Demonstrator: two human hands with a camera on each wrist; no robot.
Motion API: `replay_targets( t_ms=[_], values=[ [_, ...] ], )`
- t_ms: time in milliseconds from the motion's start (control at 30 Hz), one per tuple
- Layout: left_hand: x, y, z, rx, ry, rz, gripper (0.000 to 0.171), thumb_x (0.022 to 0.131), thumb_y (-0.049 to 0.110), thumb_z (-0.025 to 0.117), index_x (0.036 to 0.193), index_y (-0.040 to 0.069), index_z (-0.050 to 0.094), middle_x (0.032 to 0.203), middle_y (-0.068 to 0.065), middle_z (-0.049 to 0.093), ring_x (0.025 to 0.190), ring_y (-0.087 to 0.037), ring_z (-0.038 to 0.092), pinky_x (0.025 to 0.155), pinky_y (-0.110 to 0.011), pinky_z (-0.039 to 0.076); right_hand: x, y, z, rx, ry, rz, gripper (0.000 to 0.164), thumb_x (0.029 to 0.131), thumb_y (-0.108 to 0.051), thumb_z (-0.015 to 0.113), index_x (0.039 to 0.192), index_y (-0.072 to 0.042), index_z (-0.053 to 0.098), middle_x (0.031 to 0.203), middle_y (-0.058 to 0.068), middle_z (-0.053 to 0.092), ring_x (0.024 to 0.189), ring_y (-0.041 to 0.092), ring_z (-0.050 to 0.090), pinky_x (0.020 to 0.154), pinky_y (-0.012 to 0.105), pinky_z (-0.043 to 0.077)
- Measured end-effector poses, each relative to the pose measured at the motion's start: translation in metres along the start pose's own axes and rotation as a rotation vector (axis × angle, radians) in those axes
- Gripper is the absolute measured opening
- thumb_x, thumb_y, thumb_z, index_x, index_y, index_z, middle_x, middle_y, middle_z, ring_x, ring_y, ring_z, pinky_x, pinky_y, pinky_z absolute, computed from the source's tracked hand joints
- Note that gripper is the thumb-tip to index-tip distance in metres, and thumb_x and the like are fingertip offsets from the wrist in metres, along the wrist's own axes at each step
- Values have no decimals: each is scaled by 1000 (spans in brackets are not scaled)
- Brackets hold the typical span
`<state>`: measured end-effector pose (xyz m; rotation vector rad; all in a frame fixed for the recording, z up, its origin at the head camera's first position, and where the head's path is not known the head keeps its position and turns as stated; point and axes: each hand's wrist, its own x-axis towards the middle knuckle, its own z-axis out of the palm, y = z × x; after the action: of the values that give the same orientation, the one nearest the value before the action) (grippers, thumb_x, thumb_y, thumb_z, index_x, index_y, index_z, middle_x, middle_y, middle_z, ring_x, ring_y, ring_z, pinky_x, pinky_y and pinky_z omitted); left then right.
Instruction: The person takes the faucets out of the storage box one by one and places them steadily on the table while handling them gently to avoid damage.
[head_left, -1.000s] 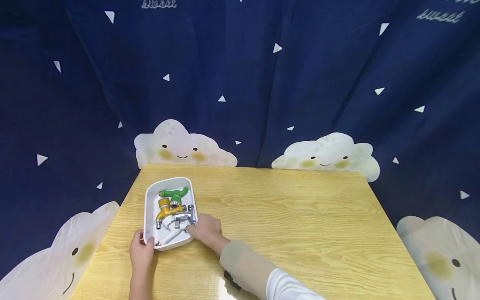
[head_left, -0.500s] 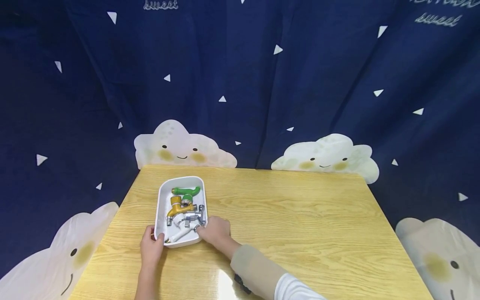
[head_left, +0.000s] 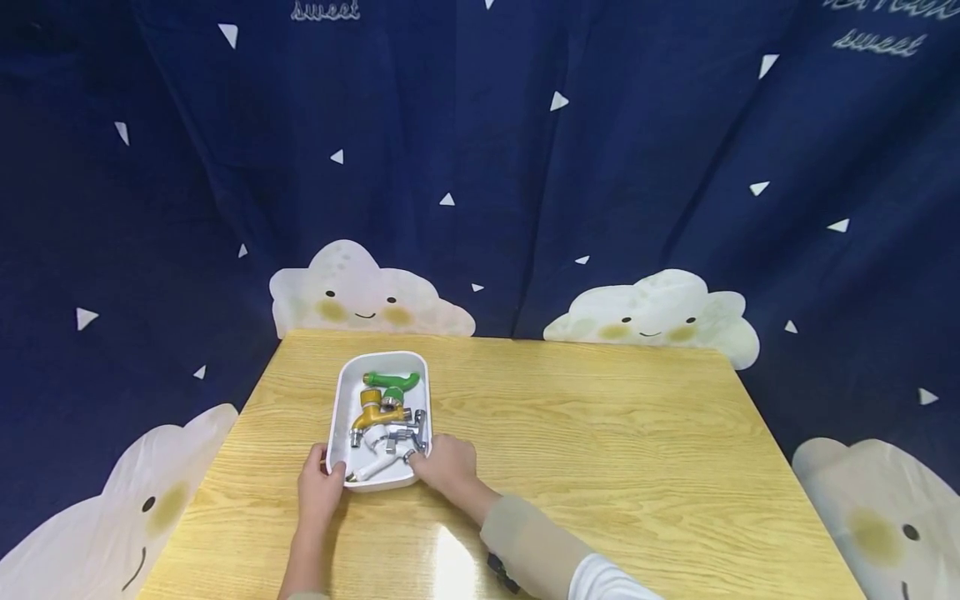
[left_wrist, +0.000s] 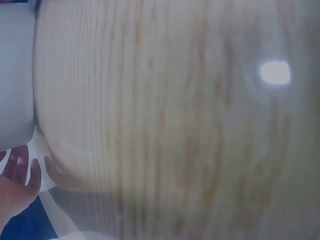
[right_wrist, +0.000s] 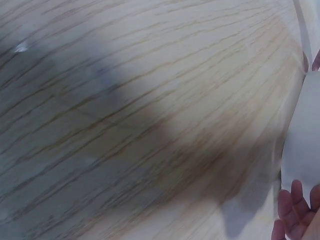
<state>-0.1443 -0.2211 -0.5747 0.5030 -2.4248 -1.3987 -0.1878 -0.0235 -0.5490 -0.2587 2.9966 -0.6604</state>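
Note:
A white plastic tray [head_left: 386, 485] lies on the left part of the table in the head view. My left hand [head_left: 318, 492] grips its front left corner, thumb over the rim and fingers against the outer side. At the front right, my right hand [head_left: 452, 468] holds the opposite wall, its thumb reaching inside. Within the tray are a green tap [head_left: 397, 383], a yellow tap [head_left: 375, 418], a white tap [head_left: 375, 468] and small chrome fittings [head_left: 405, 433]. Both wrist views show the tray's outer wall [left_wrist: 15, 75] beside the fingers.
The wood-grain table [head_left: 600, 433] stretches to the right of the tray. Behind it hangs a dark blue curtain [head_left: 495, 167] with white triangles and smiling clouds. A small black item [head_left: 501, 573] shows under the right forearm.
The tray has moved to the right across the table, with both hands holding it throughout. The taps inside have travelled along with it, and the last stretch is shorter.

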Motion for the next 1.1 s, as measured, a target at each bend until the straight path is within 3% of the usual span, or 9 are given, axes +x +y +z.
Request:
replay_targets(
  t_ms=[367, 833, 1100],
  values=[
    [0, 4, 15, -11, -24, 51, 28, 76, -7, 52, 104, -8, 54, 100, -28, 58, 77, -31, 59, 63, -30, 47, -4, 19, -2, 70, 16, 11, 33, 73, -39, 53, 49, -19, 41, 44, -7, 41, 40, 12, 37, 44, 27, 28],
    [-3, 13, 35, -28, -67, 41, 29, 76, -6, 53, 105, -6, 55, 102, -25, 58, 81, -32, 60, 67, -35, 49, -11, 41, -7, 151, 27, 32, 25, 74, -36, 54, 55, -20, 49, 40, -11, 45, 39, 11, 42, 42, 27, 30],
    [-4, 19, 45, 1, -63, 62, 30, 74, -4, 54, 104, -5, 55, 100, -24, 59, 83, -33, 59, 74, -44, 47, -14, 52, -12, 150, 43, 16, 23, 75, -34, 53, 56, -21, 49, 39, -13, 44, 38, 9, 42, 42, 26, 31]
  ],
)
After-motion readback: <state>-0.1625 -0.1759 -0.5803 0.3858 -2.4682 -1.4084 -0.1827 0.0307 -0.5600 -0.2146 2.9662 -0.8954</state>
